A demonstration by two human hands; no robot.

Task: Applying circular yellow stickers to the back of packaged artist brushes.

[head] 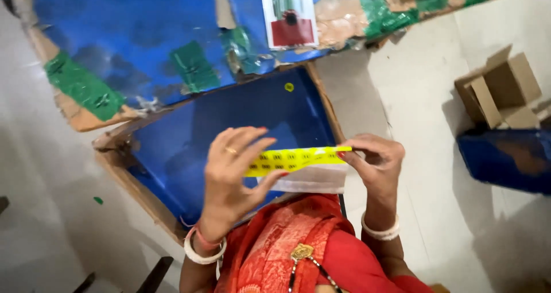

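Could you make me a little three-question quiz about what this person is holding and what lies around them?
1. True or false: both the left hand and the right hand grip the yellow strip.
2. What lies directly behind the yellow strip, held along with it?
A. a clear plastic sleeve
B. a green ribbon
C. a metal ruler
3. Fill in: the open box on the floor at the right is made of ____.

Key
1. True: each hand pinches one end of the strip.
2. A: the clear plastic sleeve hangs just below and behind it.
3. Cardboard.
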